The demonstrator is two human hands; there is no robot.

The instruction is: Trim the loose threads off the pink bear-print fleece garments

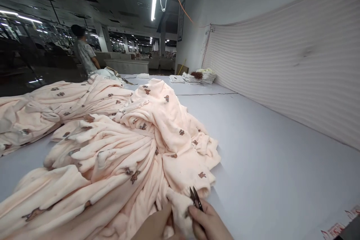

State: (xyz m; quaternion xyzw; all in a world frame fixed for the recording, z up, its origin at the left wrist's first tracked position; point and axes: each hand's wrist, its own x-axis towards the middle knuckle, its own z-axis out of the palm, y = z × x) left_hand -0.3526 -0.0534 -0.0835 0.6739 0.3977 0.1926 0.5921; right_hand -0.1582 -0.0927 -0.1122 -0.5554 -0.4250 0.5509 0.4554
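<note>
A big heap of pale pink plush fabric with small brown animal prints (174, 135) spreads over the left and middle of the table. At the bottom of the view, my left hand (156, 223) pinches a fold of this fabric. Close beside it on the right, my right hand (208, 221) is closed around dark thread snips (196, 198), their blades pointing up and parted. The thumb of that hand also lies against the bunched edge of the fabric. Part of both hands is cut off by the lower frame edge.
The pale table (270, 157) runs to a striped cloth-covered wall (281, 60) on the right. Stacks of white cloth pieces (208, 76) lie at the far end. A person (85, 50) stands beyond the table at the left. Red-printed labels (333, 230) are at the lower right.
</note>
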